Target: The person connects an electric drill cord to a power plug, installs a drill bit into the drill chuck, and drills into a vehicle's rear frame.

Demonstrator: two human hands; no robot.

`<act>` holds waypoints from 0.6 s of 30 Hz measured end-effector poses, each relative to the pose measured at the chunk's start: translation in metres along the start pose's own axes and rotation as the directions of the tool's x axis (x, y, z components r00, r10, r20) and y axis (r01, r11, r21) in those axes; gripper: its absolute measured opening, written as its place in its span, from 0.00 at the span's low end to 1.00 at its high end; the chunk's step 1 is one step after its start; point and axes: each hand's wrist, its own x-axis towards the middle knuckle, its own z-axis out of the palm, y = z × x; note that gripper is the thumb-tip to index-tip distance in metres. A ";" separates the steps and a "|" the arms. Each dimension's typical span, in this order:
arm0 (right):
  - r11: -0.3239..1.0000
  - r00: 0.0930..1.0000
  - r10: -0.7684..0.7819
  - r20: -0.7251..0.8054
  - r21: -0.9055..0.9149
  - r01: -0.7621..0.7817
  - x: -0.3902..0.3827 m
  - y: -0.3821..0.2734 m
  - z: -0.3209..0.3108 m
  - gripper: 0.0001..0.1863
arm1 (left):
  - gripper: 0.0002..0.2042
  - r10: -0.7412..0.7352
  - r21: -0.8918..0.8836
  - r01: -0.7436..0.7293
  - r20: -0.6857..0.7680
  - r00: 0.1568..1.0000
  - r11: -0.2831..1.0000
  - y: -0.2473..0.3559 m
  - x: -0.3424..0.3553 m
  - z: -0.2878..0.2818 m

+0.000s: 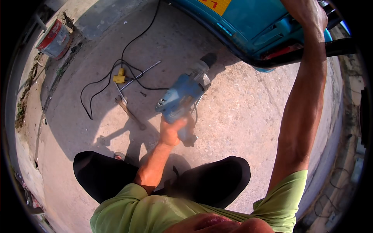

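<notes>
A blue corded power drill [182, 93] with a black chuck is held by its handle in my left hand [173, 130], its chuck aimed up and right toward the teal machine. The hand and the drill's lower end are slightly smeared by motion. My right arm stretches to the upper right, where my right hand [309, 17] is at the teal machine body [258, 19], over its black tube frame [287, 58]. The fingers of that hand are cut off at the picture's edge, so their grip does not show.
Left of the drill lie a yellow socket block [120, 76] on a looping black cord, a cross-shaped metal wrench [145, 71], a rusty open-end spanner [132, 114] and a small bolt [143, 94]. A red and grey bucket [55, 40] stands by cracked concrete at the far left.
</notes>
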 end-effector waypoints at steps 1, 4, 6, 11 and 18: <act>1.000 1.000 0.000 0.000 -0.001 0.000 0.000 0.000 0.001 0.31 | 0.18 0.010 0.001 -0.010 -0.018 1.000 1.000 -0.002 0.001 -0.002; 1.000 1.000 -0.019 -0.012 -0.018 0.019 0.002 0.000 0.001 0.30 | 0.18 0.014 -0.008 -0.014 -0.035 0.999 1.000 -0.004 0.002 -0.003; 1.000 1.000 0.003 0.012 -0.018 -0.003 0.000 -0.002 -0.001 0.31 | 0.18 0.007 -0.020 -0.008 -0.033 0.999 1.000 -0.004 0.002 -0.003; 0.999 1.000 -0.008 -0.017 -0.035 0.008 -0.005 -0.007 0.000 0.31 | 0.18 0.005 -0.014 -0.005 -0.016 1.000 1.000 -0.001 0.001 -0.004; 0.999 1.000 -0.004 -0.019 -0.042 0.004 -0.003 -0.007 -0.004 0.31 | 0.18 -0.002 -0.021 0.002 -0.017 1.000 1.000 0.000 0.002 0.002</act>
